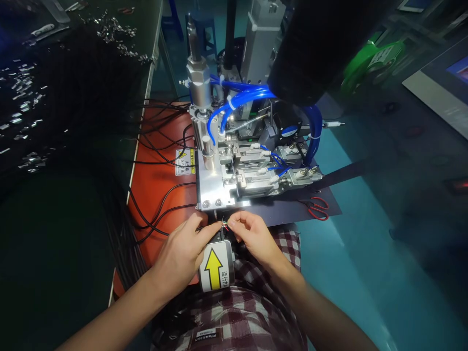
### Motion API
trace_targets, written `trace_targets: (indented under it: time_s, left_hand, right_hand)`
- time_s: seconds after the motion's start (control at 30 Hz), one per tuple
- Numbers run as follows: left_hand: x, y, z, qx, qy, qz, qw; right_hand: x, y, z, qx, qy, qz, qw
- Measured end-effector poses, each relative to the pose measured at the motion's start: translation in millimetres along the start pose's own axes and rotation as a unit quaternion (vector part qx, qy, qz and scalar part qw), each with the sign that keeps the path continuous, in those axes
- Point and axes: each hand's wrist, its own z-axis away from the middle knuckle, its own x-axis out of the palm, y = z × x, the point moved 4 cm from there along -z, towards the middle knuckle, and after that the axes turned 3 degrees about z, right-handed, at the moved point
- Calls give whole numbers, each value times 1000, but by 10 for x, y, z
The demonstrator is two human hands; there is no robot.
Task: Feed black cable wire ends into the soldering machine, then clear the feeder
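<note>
Thin coloured wires [225, 224], with red, green and white showing, lie between my fingertips at the front of a metal machine [213, 187]. My left hand [183, 243] presses them with the thumb from the left, its other fingers curled against the machine's front. From the right, my right hand [252, 234] pinches the wire ends between thumb and index finger. Just below my hands is a feed part with a white label and yellow arrow [214, 268]. Fingers hide some of the wires, and where they enter the machine I cannot make out.
Black cables [157, 214] run across an orange mat [146, 170] into a dark bundle at left. Blue air tubes [248, 93] arch over the machine's cylinders. Red-handled scissors [317, 209] lie at its right. A green reel [376, 61] stands farther back.
</note>
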Motion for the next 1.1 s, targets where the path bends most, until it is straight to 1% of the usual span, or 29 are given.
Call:
trace_targets:
  time_s: [0.2, 0.33, 0.53, 0.63, 0.77, 0.87, 0.93, 1.03, 1.1]
  left_hand:
    - [5, 25, -1, 28, 15, -36, 999]
    - [-3, 47, -15, 46, 25, -64, 997]
    - [8, 81, -28, 66, 23, -114, 991]
    - [16, 87, -24, 70, 24, -138, 988]
    - [16, 81, -23, 68, 20, -122, 990]
    - [5, 81, -37, 67, 29, -116, 991]
    - [-5, 79, -46, 68, 39, -108, 991]
    - [-17, 65, -49, 69, 49, -88, 993]
    - [-20, 50, -44, 68, 49, -82, 993]
  right_hand:
    - [9, 4, 23, -10, 17, 30, 999]
    - [7, -2, 41, -10, 35, 84, 996]
    - [11, -106, 84, -45, 78, 191, 977]
    - [5, -150, 89, -53, 89, 213, 971]
    - [2, -97, 60, -12, 50, 181, 982]
    - [-16, -60, 41, -18, 50, 164, 985]
    - [-15, -25, 25, -10, 35, 122, 992]
    - [14, 17, 2, 14, -12, 32, 999]
    - [18, 17, -3, 14, -15, 13, 1000]
